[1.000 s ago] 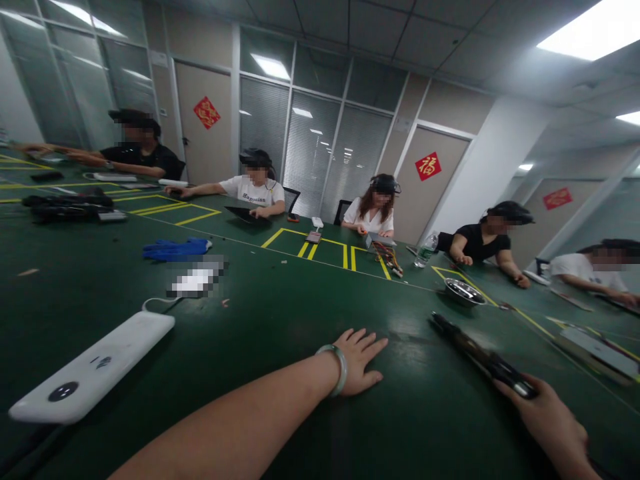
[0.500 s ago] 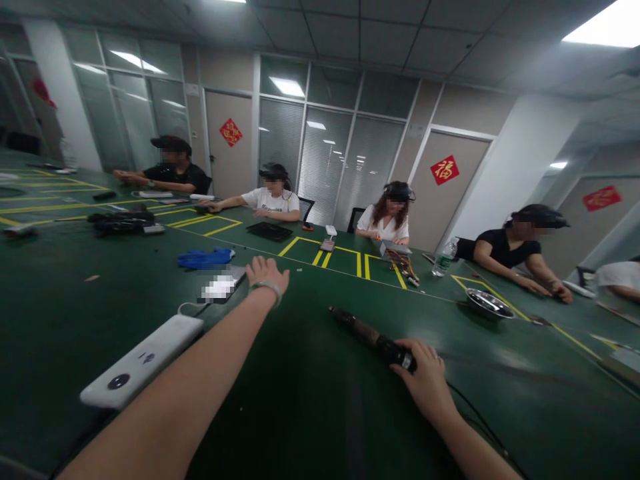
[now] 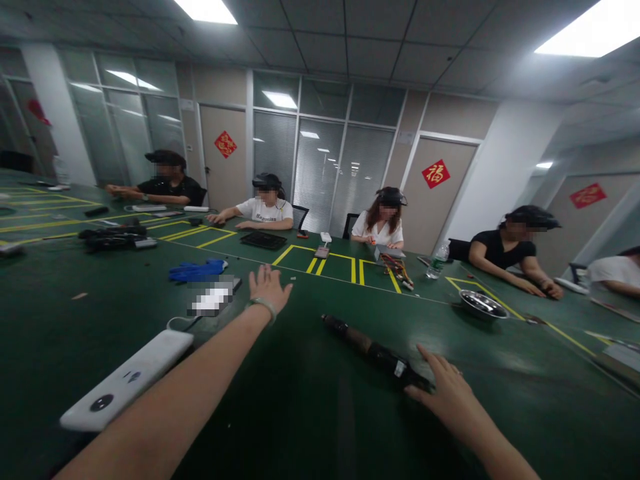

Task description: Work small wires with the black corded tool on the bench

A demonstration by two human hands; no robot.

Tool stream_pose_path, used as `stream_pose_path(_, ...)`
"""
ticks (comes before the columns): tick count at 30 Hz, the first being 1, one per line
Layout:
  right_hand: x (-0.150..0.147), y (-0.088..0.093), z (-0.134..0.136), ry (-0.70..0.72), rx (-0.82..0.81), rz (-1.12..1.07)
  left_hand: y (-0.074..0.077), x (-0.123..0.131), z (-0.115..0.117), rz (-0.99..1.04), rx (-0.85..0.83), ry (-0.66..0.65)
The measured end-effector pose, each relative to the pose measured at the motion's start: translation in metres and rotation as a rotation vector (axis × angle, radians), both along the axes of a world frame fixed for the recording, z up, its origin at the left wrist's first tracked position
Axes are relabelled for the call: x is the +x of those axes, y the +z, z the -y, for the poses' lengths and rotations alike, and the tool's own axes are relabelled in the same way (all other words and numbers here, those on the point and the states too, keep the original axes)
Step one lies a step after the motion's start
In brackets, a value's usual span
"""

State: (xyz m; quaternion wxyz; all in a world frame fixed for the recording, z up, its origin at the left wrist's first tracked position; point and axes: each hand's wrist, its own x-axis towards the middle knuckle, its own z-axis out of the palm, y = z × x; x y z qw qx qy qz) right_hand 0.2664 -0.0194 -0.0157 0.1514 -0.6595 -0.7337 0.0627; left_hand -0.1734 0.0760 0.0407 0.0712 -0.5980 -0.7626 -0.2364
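Note:
A dark electric screwdriver [image 3: 367, 347] lies on the green table, its narrow tip pointing to the far left. Around its rear end are the parted thumb and fingers of my right hand [image 3: 450, 387]; the hand is open, and whether the thumb touches the tool I cannot tell. My left hand [image 3: 269, 291] is stretched forward over the table, palm down and fingers spread, with nothing in it. Left of it lies a phone-like device with a bright, blurred screen [image 3: 214, 299]. A white cable joins that device to a long white power bank [image 3: 127, 380] beside my left forearm.
Blue gloves [image 3: 197, 270] lie beyond the bright device. Farther off are a black tray [image 3: 263, 239], a metal bowl [image 3: 483, 305], a water bottle [image 3: 438, 260] and a bundle of coloured wires [image 3: 397, 268]. Several people in headsets sit along the far side.
My right hand has loosened from the screwdriver's rear end and moved slightly right, its fingers opening. My left hand stays spread. The whole view has shifted a little.

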Motion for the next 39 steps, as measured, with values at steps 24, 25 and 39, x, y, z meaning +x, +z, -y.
stream_pose_path(24, -0.022, 0.026, 0.011, 0.045, 0.117, -0.036, -0.021, 0.152, 0.054, -0.217, -0.291, -0.962)
stream_pose_path(25, -0.024, 0.029, 0.017, 0.029, 0.098, 0.002, -0.023, 0.15, 0.055, -0.214, -0.267, -0.954)
stream_pose_path(39, -0.021, 0.021, 0.032, -0.096, -0.029, 0.056, -0.024, 0.143, 0.055, -0.22, -0.275, -0.945)
